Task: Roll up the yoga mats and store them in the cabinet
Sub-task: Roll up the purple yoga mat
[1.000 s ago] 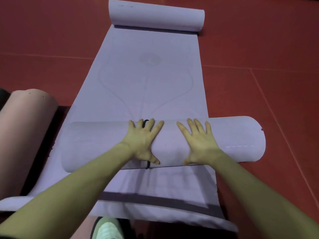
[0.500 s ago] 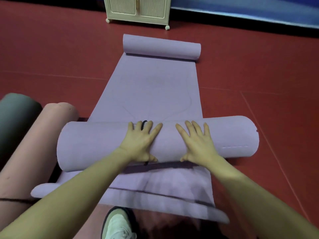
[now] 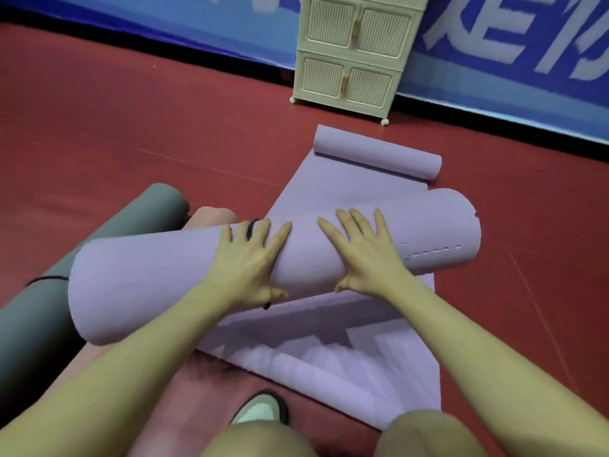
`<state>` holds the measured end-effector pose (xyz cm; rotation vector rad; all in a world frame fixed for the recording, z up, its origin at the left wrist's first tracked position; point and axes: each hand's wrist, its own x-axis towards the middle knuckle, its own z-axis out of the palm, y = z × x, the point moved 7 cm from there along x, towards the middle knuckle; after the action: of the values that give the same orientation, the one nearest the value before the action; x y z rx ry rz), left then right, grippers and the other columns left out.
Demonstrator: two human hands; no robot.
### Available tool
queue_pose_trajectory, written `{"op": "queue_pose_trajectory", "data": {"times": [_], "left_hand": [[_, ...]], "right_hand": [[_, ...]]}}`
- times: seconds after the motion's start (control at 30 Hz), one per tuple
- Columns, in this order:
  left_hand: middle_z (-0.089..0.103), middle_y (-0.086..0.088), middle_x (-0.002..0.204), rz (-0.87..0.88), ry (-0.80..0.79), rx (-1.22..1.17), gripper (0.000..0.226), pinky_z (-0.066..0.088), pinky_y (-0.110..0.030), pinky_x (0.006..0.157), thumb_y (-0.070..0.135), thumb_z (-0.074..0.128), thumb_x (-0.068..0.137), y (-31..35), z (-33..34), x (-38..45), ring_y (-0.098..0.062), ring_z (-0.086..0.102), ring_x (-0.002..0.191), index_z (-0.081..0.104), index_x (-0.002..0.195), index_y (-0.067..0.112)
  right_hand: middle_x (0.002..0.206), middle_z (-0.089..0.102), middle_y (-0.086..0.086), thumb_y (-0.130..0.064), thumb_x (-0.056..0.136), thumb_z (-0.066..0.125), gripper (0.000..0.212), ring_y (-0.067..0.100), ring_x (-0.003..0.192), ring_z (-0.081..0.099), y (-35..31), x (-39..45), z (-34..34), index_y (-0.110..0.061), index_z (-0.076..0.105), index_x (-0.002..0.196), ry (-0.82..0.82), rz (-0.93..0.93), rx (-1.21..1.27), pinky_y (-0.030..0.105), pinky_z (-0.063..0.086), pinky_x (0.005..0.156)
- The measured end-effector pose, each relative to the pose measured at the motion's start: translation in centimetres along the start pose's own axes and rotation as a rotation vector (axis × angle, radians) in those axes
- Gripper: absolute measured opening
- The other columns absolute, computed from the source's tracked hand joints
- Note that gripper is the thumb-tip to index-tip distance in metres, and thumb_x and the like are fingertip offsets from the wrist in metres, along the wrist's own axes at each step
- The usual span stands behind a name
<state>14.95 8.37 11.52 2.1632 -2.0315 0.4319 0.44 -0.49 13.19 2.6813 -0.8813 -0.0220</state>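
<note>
A lilac yoga mat [image 3: 171,278] lies on the red floor, rolled into a thick roll across the middle of the view. My left hand [image 3: 250,258] and my right hand [image 3: 362,255] press flat on top of this roll, fingers spread. A thin black band sits under my left hand. More lilac mat [image 3: 329,192] stretches ahead, its far end curled into a small roll [image 3: 379,153]. Beyond it stands the cream cabinet [image 3: 356,51], all doors closed.
A rolled grey mat [image 3: 39,308] and a rolled pink mat [image 3: 211,217] lie to the left, partly under the lilac roll. A blue banner wall [image 3: 164,31] runs behind the cabinet. My shoe [image 3: 260,410] and knees are at the bottom edge.
The lilac roll has moved forward over the flat mat, leaving less flat mat ahead. My view has lifted and turned, bringing the cabinet and blue wall into sight.
</note>
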Motion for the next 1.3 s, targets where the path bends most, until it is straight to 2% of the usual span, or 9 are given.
{"op": "queue_pose_trajectory", "data": {"times": [0.3,0.5,0.6,0.67,0.8,0.97,1.07,1.17,1.3], "left_hand": [[0.054,-0.016,0.120,-0.292,-0.026,0.039,0.112,0.039,-0.046,0.077,0.073,0.062,0.047,-13.4,0.8,-5.5,-0.035,0.052,0.089,0.030,0.143,0.026],[0.040,-0.012,0.137,-0.545,-0.148,0.053,0.111,0.034,-0.046,0.092,0.073,0.062,0.061,-20.4,2.5,-9.1,-0.035,0.046,0.108,0.014,0.151,0.031],[0.036,-0.011,0.139,-0.672,-0.172,0.076,0.110,0.032,-0.044,0.092,0.074,0.061,0.064,-23.3,3.0,-10.4,-0.034,0.043,0.113,0.007,0.151,0.031],[0.037,-0.010,0.138,-0.765,-0.211,0.055,0.110,0.034,-0.044,0.092,0.076,0.060,0.064,-24.7,4.3,-11.2,-0.034,0.044,0.114,0.007,0.150,0.031],[0.032,-0.011,0.144,-0.883,-0.274,-0.011,0.096,0.033,-0.044,0.096,0.075,0.045,0.076,-26.9,8.4,-13.4,-0.035,0.040,0.120,0.007,0.151,0.028],[0.035,-0.010,0.145,-0.867,-0.215,0.053,0.082,0.032,-0.056,0.096,0.070,0.027,0.082,-28.3,9.3,-14.5,-0.043,0.038,0.121,0.021,0.149,0.022],[0.035,-0.013,0.146,-0.865,-0.204,0.058,0.074,0.028,-0.057,0.100,0.057,0.044,0.088,-27.7,9.4,-14.2,-0.048,0.034,0.125,0.029,0.146,0.014],[0.052,-0.023,0.129,-0.731,-0.110,0.076,0.057,0.036,-0.061,0.093,0.039,0.063,0.079,-26.0,8.2,-12.3,-0.052,0.046,0.114,0.056,0.123,0.003],[0.062,-0.024,0.112,-0.577,-0.065,-0.040,0.049,0.045,-0.059,0.084,0.035,0.056,0.072,-21.7,7.9,-8.6,-0.050,0.058,0.098,0.065,0.107,0.001]], "right_hand": [[0.157,0.009,0.011,-0.051,0.060,0.080,0.122,0.031,0.144,0.007,-11.3,12.0,-1.9,-0.028,0.001,0.151,-0.023,-0.265,-0.012,0.063,0.002,0.109],[0.158,0.007,0.008,-0.045,0.062,0.081,0.122,0.026,0.144,0.008,-18.9,19.0,-1.9,-0.028,0.000,0.151,0.004,-0.432,-0.035,0.065,0.006,0.107],[0.158,0.008,0.004,-0.038,0.061,0.083,0.121,0.025,0.144,0.011,-22.4,22.0,-1.9,-0.030,0.001,0.151,0.039,-0.477,-0.043,0.065,0.015,0.106],[0.158,0.007,0.001,-0.035,0.070,0.079,0.112,0.025,0.143,0.011,-24.1,23.3,-0.7,-0.034,0.000,0.150,0.024,-0.484,-0.001,0.061,0.027,0.104],[0.159,-0.005,-0.004,-0.048,0.088,0.057,0.087,0.028,0.144,0.010,-27.3,24.1,3.7,-0.039,-0.005,0.149,-0.090,-0.513,0.148,0.049,0.041,0.098],[0.159,-0.006,-0.005,-0.051,0.095,0.043,0.072,0.027,0.145,0.005,-29.5,25.5,4.7,-0.040,-0.003,0.149,-0.075,-0.489,0.254,0.047,0.038,0.101],[0.159,-0.003,-0.005,-0.052,0.095,0.041,0.071,0.023,0.144,0.012,-28.9,25.0,4.5,-0.039,-0.002,0.149,-0.064,-0.530,0.232,0.044,0.039,0.101],[0.159,0.008,-0.004,-0.050,0.095,0.042,0.066,0.019,0.141,0.022,-26.4,23.2,4.3,-0.037,0.007,0.150,-0.084,-0.512,0.234,0.040,0.037,0.103],[0.156,0.020,-0.004,-0.043,0.098,0.039,0.058,0.021,0.135,0.033,-20.4,19.6,3.6,-0.030,0.016,0.150,-0.044,-0.442,0.138,0.037,0.040,0.096]]}}
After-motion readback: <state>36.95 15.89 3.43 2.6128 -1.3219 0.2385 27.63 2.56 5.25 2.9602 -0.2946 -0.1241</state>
